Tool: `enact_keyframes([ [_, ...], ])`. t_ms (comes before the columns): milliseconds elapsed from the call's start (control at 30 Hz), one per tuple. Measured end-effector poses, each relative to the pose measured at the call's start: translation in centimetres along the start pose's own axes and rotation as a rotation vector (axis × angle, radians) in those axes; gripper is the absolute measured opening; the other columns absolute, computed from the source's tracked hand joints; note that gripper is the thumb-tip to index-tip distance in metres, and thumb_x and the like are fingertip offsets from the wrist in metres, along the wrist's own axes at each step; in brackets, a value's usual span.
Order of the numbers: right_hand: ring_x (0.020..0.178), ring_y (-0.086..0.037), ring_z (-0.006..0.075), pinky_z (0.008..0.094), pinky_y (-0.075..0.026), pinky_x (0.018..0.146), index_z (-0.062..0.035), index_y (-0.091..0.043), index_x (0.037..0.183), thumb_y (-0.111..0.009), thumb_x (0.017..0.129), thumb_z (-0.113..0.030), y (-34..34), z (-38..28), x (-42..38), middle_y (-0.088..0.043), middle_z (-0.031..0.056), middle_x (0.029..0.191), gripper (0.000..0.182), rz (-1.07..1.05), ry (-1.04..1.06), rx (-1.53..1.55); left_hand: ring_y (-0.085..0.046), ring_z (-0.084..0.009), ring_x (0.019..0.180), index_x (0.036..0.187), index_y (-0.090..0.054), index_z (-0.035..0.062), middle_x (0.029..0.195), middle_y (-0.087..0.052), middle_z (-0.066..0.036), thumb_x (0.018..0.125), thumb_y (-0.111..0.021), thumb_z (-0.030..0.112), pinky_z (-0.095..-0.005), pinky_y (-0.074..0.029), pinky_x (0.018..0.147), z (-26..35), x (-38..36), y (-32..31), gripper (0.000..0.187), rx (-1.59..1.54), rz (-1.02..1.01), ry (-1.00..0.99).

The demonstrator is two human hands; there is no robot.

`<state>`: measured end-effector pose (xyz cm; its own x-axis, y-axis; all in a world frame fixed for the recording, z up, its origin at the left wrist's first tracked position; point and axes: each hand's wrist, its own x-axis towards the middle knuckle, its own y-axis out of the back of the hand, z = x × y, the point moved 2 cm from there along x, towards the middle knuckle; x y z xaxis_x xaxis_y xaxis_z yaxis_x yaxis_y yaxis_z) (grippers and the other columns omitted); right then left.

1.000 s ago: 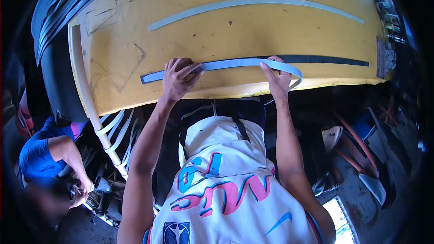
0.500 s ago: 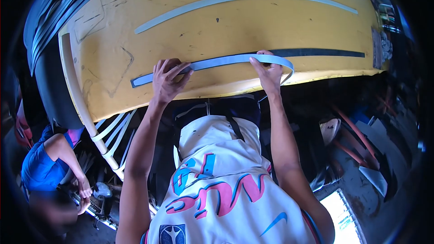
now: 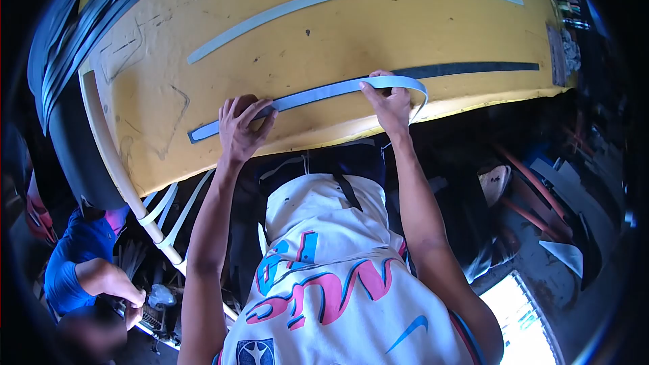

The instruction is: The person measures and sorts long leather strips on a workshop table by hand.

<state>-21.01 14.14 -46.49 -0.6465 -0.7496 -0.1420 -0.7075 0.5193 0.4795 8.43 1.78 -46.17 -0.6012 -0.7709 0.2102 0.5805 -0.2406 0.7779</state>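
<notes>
Fingers of the left hand [image 3: 236, 134] and right hand [image 3: 391, 108] pinch a long, flexible pale-blue band [image 3: 318, 94] lying eight-to-two o'clock along a black strip [image 3: 483, 69] on that yellow table [image 3: 351, 37], the right nearer the strip's three-o'clock end.

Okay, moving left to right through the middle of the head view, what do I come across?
Dark sheeting → pale pole → your left hand → your right hand → reddish bars.
</notes>
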Motion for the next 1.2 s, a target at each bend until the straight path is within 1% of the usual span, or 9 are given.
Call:
enact_keyframes([
  [67, 0.081, -0.062, 0.0133, 0.0294, -0.051, 0.077, -0.0029, -0.067, 0.103, -0.082, 0.081, -0.020, 0.0, -0.2, 0.0, -0.068, 0.0048, 0.090, 0.031, 0.009, 0.010, 0.004, -0.059, -0.0251, 0.095, 0.104, -0.074, 0.0203, 0.098, -0.066, -0.004, 0.076, -0.082, 0.023, -0.0394, -0.045, 0.083, 0.1, 0.1, 0.1, 0.029, 0.000, -0.004, -0.001],
  [133, 0.080, -0.061, 0.0129, 0.0294, -0.051, 0.077, -0.0028, -0.067, 0.102, -0.082, 0.081, -0.019, -0.1, -0.5, -0.1, -0.068, 0.0045, 0.089, 0.030, 0.021, 0.017, -0.002, -0.060, -0.0259, 0.092, 0.103, -0.074, 0.0167, 0.098, -0.066, -0.005, 0.074, -0.083, 0.020, -0.0397, -0.046, 0.083, 0.3, 0.3, 0.2, 0.030, 0.003, -0.002, -0.013],
  [367, 0.078, -0.062, 0.0131, 0.0297, -0.051, 0.076, -0.0026, -0.067, 0.100, -0.081, 0.081, -0.017, -0.1, -0.7, -0.1, -0.068, 0.0044, 0.087, 0.027, 0.027, 0.021, -0.012, -0.060, -0.0257, 0.092, 0.103, -0.074, 0.0168, 0.099, -0.065, -0.005, 0.074, -0.083, 0.019, -0.0400, -0.045, 0.084, 0.4, 0.2, 0.2, 0.030, 0.004, 0.002, -0.004],
  [433, 0.079, -0.062, 0.0132, 0.0297, -0.051, 0.076, -0.0025, -0.067, 0.100, -0.081, 0.081, -0.017, -0.1, -0.9, -0.1, -0.069, 0.0048, 0.087, 0.027, 0.025, 0.033, -0.024, -0.059, -0.0246, 0.092, 0.103, -0.074, 0.0202, 0.096, -0.065, -0.003, 0.074, -0.082, 0.020, -0.0386, -0.045, 0.083, 0.3, 0.2, 0.1, 0.029, 0.005, 0.006, 0.001],
  [500, 0.080, -0.063, 0.0133, 0.0297, -0.051, 0.076, -0.0025, -0.067, 0.100, -0.081, 0.081, -0.017, -0.1, -0.7, -0.1, -0.069, 0.0053, 0.087, 0.027, 0.022, 0.046, -0.036, -0.059, -0.0246, 0.093, 0.103, -0.074, 0.0202, 0.096, -0.065, -0.003, 0.075, -0.082, 0.020, -0.0385, -0.044, 0.083, 0.2, 0.1, 0.1, 0.030, 0.006, 0.001, 0.001],
  [800, 0.081, -0.068, 0.0177, 0.0320, -0.053, 0.078, -0.0030, -0.067, 0.101, -0.080, 0.082, -0.015, -0.3, -0.2, 0.0, -0.071, 0.0062, 0.087, 0.027, 0.002, 0.024, -0.009, -0.059, -0.0244, 0.093, 0.104, -0.073, 0.0200, 0.097, -0.065, -0.003, 0.076, -0.082, 0.020, -0.0387, -0.044, 0.083, 0.2, 0.0, 0.1, 0.030, 0.011, -0.001, -0.012],
  [867, 0.081, -0.068, 0.0184, 0.0324, -0.053, 0.078, -0.0034, -0.066, 0.101, -0.080, 0.082, -0.016, -0.3, -0.2, 0.0, -0.071, 0.0068, 0.088, 0.027, 0.016, 0.088, -0.061, -0.059, -0.0244, 0.093, 0.104, -0.073, 0.0201, 0.098, -0.065, -0.003, 0.076, -0.082, 0.021, -0.0388, -0.044, 0.083, 0.0, 0.0, 0.0, 0.029, 0.013, -0.004, -0.012],
  [1100, 0.080, -0.069, 0.0195, 0.0329, -0.053, 0.078, -0.0040, -0.066, 0.100, -0.080, 0.082, -0.017, -0.3, -0.1, 0.0, -0.071, 0.0070, 0.087, 0.026, 0.018, 0.088, -0.035, -0.059, -0.0242, 0.093, 0.105, -0.074, 0.0189, 0.097, -0.065, -0.003, 0.077, -0.082, 0.022, -0.0383, -0.044, 0.082, -0.2, -0.1, 0.0, 0.029, -0.005, -0.008, -0.036],
  [1200, 0.080, -0.069, 0.0214, 0.0340, -0.053, 0.077, -0.0049, -0.066, 0.100, -0.080, 0.082, -0.018, -0.3, -0.2, -0.1, -0.071, 0.0071, 0.087, 0.026, 0.021, 0.091, -0.051, -0.059, -0.0239, 0.092, 0.106, -0.074, 0.0180, 0.096, -0.065, -0.002, 0.077, -0.083, 0.022, -0.0380, -0.044, 0.082, -0.2, -0.2, 0.0, 0.030, -0.012, -0.009, -0.042],
])
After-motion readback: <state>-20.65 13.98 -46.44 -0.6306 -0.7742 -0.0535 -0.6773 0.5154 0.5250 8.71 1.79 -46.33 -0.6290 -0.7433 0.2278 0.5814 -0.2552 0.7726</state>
